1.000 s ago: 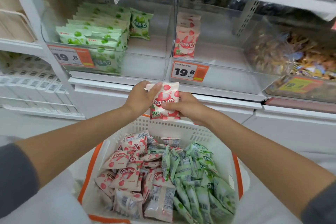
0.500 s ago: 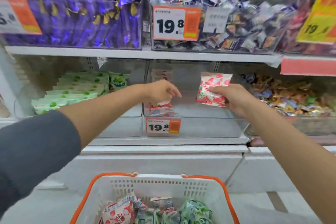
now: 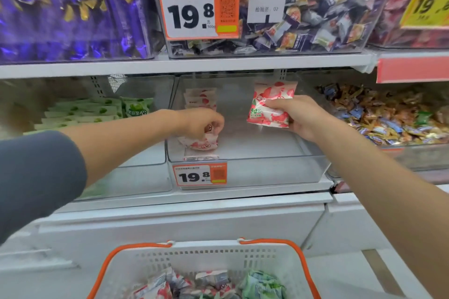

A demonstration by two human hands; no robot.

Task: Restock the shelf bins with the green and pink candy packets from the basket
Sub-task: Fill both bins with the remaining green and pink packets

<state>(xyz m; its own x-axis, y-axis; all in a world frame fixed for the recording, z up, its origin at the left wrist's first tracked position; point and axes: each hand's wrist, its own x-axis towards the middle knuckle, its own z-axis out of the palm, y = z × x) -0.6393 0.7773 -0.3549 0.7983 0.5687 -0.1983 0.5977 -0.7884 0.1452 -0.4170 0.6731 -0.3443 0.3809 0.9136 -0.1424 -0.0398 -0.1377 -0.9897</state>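
Seating pink packets in the middle bin [image 3: 267, 173]: the left hand [image 3: 199, 122] has its grip curled on the front pink packet [image 3: 201, 144] of the row [image 3: 200, 98] at the bin's left side, and the right hand [image 3: 301, 116] grips a second pink packet [image 3: 268, 107] above the bare bin floor. Recommended: square the left one against its row before release, then stand the right one beside it.

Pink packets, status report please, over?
Left hand grips first packet low in middle bin. Right hand holds second packet over it. Nothing blocking.
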